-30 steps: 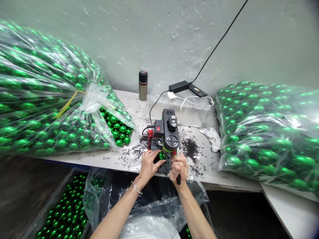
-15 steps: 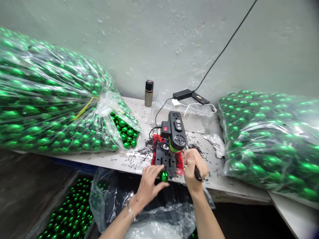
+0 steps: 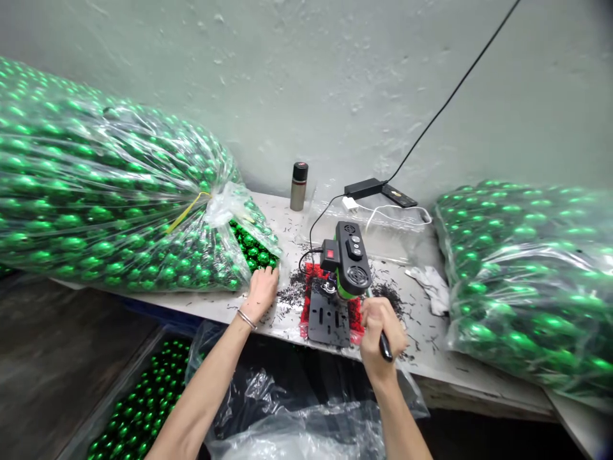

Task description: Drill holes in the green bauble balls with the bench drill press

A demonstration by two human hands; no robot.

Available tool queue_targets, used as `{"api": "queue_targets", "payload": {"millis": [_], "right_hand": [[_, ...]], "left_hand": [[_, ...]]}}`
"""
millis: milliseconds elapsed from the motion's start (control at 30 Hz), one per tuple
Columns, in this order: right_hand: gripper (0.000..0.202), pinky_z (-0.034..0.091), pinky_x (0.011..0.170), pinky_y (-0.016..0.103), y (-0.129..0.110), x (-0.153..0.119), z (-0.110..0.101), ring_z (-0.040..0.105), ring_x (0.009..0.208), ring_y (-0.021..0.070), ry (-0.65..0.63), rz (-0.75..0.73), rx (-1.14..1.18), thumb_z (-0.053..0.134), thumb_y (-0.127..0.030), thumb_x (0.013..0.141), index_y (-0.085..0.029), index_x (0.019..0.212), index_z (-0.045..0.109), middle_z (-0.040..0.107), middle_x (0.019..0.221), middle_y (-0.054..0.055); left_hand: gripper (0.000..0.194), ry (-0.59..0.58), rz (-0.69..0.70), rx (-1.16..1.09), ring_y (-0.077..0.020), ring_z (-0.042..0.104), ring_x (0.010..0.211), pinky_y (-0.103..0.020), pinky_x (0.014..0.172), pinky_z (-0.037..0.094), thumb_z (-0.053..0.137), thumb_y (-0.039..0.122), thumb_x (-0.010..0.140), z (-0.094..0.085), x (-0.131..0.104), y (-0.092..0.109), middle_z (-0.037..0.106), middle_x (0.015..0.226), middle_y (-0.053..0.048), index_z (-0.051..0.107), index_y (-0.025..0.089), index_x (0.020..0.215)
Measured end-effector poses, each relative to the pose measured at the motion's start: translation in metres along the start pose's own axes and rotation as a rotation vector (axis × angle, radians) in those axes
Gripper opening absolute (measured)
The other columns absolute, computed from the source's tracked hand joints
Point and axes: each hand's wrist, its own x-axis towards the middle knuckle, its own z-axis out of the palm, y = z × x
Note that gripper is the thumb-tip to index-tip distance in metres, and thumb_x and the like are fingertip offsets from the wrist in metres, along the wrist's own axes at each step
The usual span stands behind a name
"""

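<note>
My left hand [image 3: 263, 287] is at the mouth of the big clear bag [image 3: 158, 185] of shiny green balls, beside the loose balls [image 3: 252, 245] there. Its fingers are curled and their tips are hidden, so what they hold does not show. My right hand [image 3: 382, 329] is wrapped round the lever [image 3: 385, 347] of a small black bench drill press [image 3: 354, 259], the lever's black end sticking out below the fist. Under the drill head lies a slotted black base plate [image 3: 329, 319] on a red mat [image 3: 355, 317], with no ball on its visible part.
Black shavings [image 3: 389, 297] litter the white table around the drill. Behind stand a bottle [image 3: 297, 186] and a power adapter [image 3: 364, 188]; a white glove [image 3: 431, 289] lies right. Another bag of green balls [image 3: 522, 281] fills the right side. Below sits a crate of balls [image 3: 143, 396].
My left hand has moved left and away from the base plate's front, where a green ball was beside it, to the bag's mouth. That ball no longer shows there. My right hand stays on the lever.
</note>
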Motion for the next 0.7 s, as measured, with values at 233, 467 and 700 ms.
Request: {"api": "queue_targets", "payload": {"millis": [233,467,700], "right_hand": [[0.032,0.038,0.057,0.028,0.002,-0.002,0.0,0.051,0.062,0.0122,-0.012,-0.009,-0.002,0.042,-0.011,0.093,-0.021,0.063,0.043,0.051,0.067,-0.001],[0.034,0.039,0.058,0.029,-0.006,0.016,-0.002,0.049,0.059,0.0115,-0.013,0.046,-0.016,0.041,-0.014,0.095,-0.021,0.062,0.042,0.047,0.062,-0.002],[0.033,0.04,0.059,0.029,-0.005,0.014,-0.004,0.051,0.061,0.0122,-0.037,0.028,-0.018,0.041,-0.014,0.095,-0.021,0.063,0.042,0.048,0.062,-0.001]], "left_hand": [[0.041,-0.052,-0.187,-0.999,-0.0187,0.066,0.084,-0.032,0.076,0.053,0.062,0.038,0.084,-0.009,-0.017,0.009,0.067,0.101,-0.007,0.054,0.018,0.119],[0.05,-0.32,-0.411,-1.604,-0.0152,0.066,0.071,-0.029,0.067,0.054,0.072,0.047,0.076,0.016,-0.049,0.051,0.07,0.088,-0.007,0.064,0.016,0.115],[0.041,-0.357,-0.233,-1.189,-0.0181,0.067,0.073,-0.03,0.066,0.054,0.067,0.041,0.08,0.037,-0.05,0.08,0.07,0.081,-0.005,0.064,0.014,0.111]]}}
